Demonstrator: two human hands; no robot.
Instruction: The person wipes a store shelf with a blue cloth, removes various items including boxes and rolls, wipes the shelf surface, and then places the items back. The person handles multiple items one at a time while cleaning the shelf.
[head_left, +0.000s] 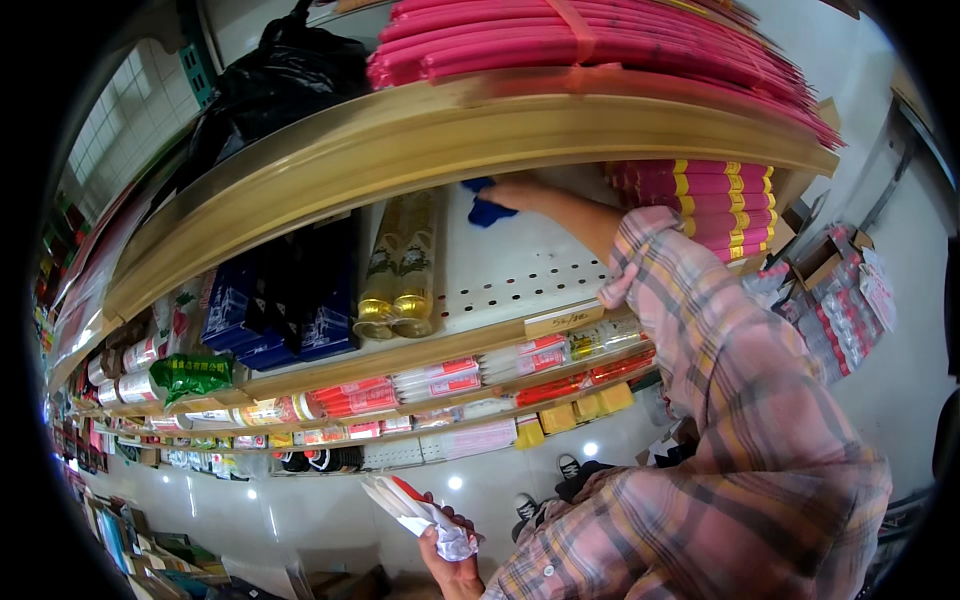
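My right hand (517, 193) reaches in under the upper shelf board and grips a dark blue cloth (491, 214). The cloth lies against a white perforated metal shelf (517, 259). To its left stand two clear tubes with gold ends (395, 277). Magenta bundles with yellow bands (724, 202) are stacked on the other side, beyond my forearm. Low in the view, my left hand (454, 551) holds a packet of white sticks (394, 501), apparently candles, in crumpled white wrapping with a red strip. It is held over the floor, apart from the shelves.
A wooden-edged board (465, 124) runs above my right arm, bearing pink stick bundles (510, 37) and a black plastic bag (281, 82). Dark blue boxes (281, 300) stand left of the tubes. Lower shelves hold red and white packets (435, 380). Bottle packs (847, 322) stand at right.
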